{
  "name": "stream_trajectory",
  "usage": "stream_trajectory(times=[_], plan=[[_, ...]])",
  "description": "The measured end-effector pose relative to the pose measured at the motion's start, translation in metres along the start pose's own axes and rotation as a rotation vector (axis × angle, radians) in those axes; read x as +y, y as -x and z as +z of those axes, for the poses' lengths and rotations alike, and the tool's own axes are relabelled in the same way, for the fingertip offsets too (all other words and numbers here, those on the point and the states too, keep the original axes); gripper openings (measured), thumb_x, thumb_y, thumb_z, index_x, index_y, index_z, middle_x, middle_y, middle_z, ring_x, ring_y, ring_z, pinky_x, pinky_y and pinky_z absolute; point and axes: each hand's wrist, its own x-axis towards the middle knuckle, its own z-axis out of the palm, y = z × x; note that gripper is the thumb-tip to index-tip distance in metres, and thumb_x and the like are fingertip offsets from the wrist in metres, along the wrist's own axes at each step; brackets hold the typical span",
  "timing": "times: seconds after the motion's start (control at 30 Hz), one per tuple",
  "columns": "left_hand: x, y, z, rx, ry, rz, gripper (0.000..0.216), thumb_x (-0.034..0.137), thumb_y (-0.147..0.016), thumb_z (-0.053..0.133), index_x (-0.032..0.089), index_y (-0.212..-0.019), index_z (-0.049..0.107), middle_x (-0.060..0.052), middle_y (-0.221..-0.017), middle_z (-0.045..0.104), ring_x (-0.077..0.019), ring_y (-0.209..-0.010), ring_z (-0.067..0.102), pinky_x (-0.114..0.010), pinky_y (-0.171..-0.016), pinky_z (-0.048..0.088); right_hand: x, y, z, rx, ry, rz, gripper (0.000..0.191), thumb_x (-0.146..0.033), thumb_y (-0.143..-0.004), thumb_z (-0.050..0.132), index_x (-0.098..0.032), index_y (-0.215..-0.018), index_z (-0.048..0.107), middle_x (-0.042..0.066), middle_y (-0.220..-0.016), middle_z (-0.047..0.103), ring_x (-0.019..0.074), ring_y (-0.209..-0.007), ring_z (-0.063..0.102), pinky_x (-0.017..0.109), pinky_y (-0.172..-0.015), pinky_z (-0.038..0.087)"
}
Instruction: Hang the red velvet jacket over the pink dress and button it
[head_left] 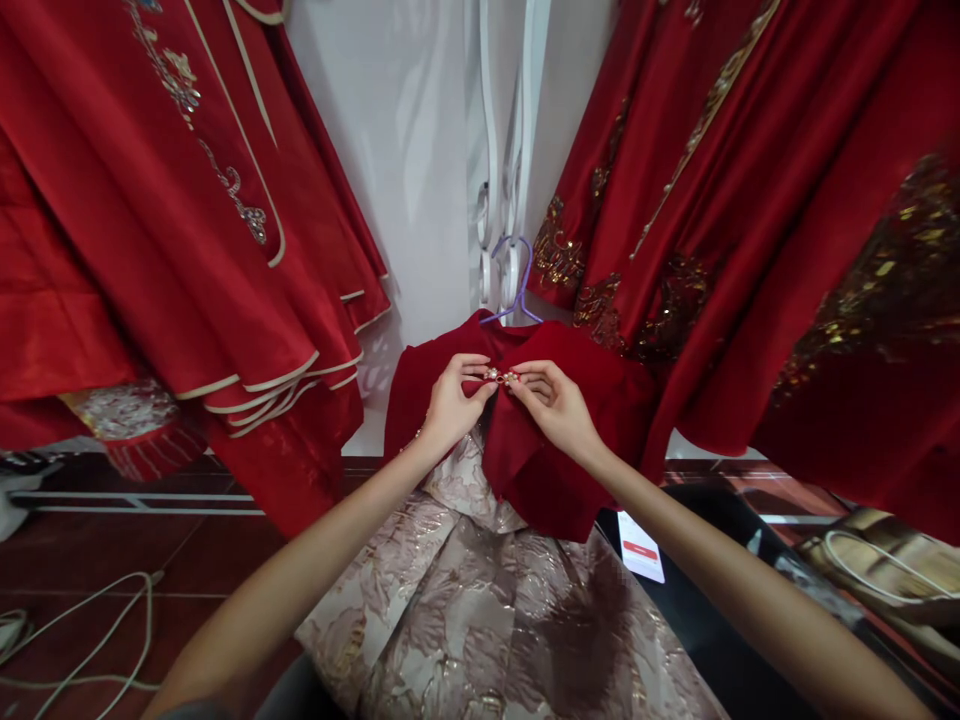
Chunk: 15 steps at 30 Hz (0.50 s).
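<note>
While the red jacket (607,400) hangs from the purple hanger (520,296), the left hand (453,402) and right hand (561,408), closed to a pinch, hold the beaded clasp (501,378) (seemingly one end each) at its front.

In front of you, a purple hanger (523,284) carries the red jacket (615,395). Left of you, a pale cable (149,612) lies on the tiled floor (199,560); rightward, a phone (641,550) rests on a black surface (712,620).
</note>
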Motion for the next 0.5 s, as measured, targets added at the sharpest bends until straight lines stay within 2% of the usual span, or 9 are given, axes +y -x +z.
stream_trajectory(times=[0.13,0.33,0.5], plan=[[-0.0032,0.0006,0.0044,0.017,-0.022,-0.02,0.025,0.009,-0.071,0.066,0.017,-0.092,0.056,-0.006,-0.094,0.066,-0.0162,-0.087,0.065,-0.032,-0.083,0.052,0.002,-0.0005,0.0005,0.008,-0.005,-0.022,0.026,-0.039,-0.079,0.066,-0.023,-0.096,0.056,0.004,-0.093,0.064,0.0163,-0.088,0.064,0.032,-0.081,0.054],[-0.0016,0.0004,0.002,-0.014,-0.095,-0.053,0.013,0.014,-0.071,0.067,0.016,-0.084,0.065,-0.006,-0.091,0.071,-0.0179,-0.085,0.067,-0.033,-0.084,0.051,0.001,-0.001,0.0026,0.004,0.051,-0.066,0.023,-0.04,-0.083,0.062,-0.023,-0.096,0.054,0.005,-0.097,0.066,0.0173,-0.089,0.066,0.033,-0.082,0.055],[-0.0046,-0.0012,-0.0008,0.005,-0.048,-0.063,0.011,0.022,-0.071,0.07,0.017,-0.081,0.07,-0.006,-0.089,0.073,-0.0191,-0.087,0.067,-0.034,-0.089,0.049,-0.0009,-0.0021,-0.0008,-0.032,0.084,-0.081,0.02,-0.039,-0.084,0.061,-0.023,-0.095,0.054,0.005,-0.096,0.066,0.0175,-0.089,0.066,0.034,-0.082,0.055]])
